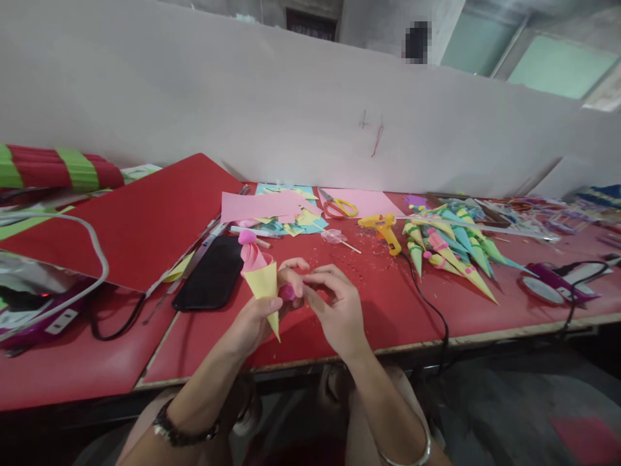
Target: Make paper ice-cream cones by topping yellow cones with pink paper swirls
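My left hand point(257, 320) grips a yellow paper cone point(263, 285), its point downward. Pink swirled paper point(252, 257) rises from the cone's mouth, topped by a bright pink pom-pom point(247, 237). Close beside it, my right hand point(339, 307) has thumb and fingertips pinched together near the left fingers. A small magenta piece point(288, 292) shows between the two hands; its kind is unclear, as is what the right fingertips hold. To the right lie a yellow glue gun point(383, 230) and a pile of finished-looking paper cones point(451, 243) in yellow, green and blue.
A black phone point(211, 272) lies left of my hands, near a large red sheet point(130, 223). Behind are pink paper point(257, 207), scissors point(339, 206) and a wrapped lollipop point(334, 237). The glue gun's cord point(431, 301) runs over the table's front edge. Purple power strips lie at both sides.
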`<state>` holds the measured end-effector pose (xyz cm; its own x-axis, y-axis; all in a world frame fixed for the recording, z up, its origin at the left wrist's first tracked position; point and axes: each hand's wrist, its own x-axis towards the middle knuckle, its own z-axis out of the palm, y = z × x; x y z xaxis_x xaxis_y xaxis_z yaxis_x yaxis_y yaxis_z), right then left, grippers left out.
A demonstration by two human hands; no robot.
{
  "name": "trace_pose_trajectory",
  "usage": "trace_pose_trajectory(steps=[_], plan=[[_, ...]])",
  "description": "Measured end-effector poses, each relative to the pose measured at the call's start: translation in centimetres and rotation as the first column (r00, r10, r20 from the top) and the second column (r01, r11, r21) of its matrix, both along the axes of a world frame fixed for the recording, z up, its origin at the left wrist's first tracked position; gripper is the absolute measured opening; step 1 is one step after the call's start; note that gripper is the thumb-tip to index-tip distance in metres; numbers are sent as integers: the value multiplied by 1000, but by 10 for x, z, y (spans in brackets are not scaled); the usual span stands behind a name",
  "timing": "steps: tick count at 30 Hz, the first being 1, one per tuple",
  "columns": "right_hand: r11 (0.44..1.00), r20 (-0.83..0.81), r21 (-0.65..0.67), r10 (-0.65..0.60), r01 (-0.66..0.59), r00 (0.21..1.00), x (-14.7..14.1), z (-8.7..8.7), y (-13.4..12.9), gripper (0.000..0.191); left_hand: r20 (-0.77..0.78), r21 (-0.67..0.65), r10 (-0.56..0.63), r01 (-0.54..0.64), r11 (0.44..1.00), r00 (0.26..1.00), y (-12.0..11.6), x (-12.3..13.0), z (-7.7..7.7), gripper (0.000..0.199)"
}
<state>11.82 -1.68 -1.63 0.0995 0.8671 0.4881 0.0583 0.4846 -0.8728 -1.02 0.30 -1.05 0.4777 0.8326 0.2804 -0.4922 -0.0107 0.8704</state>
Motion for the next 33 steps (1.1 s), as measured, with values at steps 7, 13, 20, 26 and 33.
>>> trace_pose_trajectory(steps=[7,13,20,26,33], plan=[[996,-10,28,-86,87,996,-1,4,-2,7,-4,-22,-12,12,1000,1000,0,2,0,19],[981,-233,-153,-154,121,960,11,3,4,8,21,-34,4,-4,999,1000,1,3,3,17],[973,-465,-228,-83,-29,882,13,-2,8,13,-24,-115,2,-4,993,1000,2,2,5,19],[969,-503,-224,-24,-103,864,6,1,4,8,-112,-98,-11,0,995,994,5,5,-3,17],[982,-478,-187,-66,-28,876,7,0,3,5,-397,15,31,-27,1000,917,2,8,-7,11]])
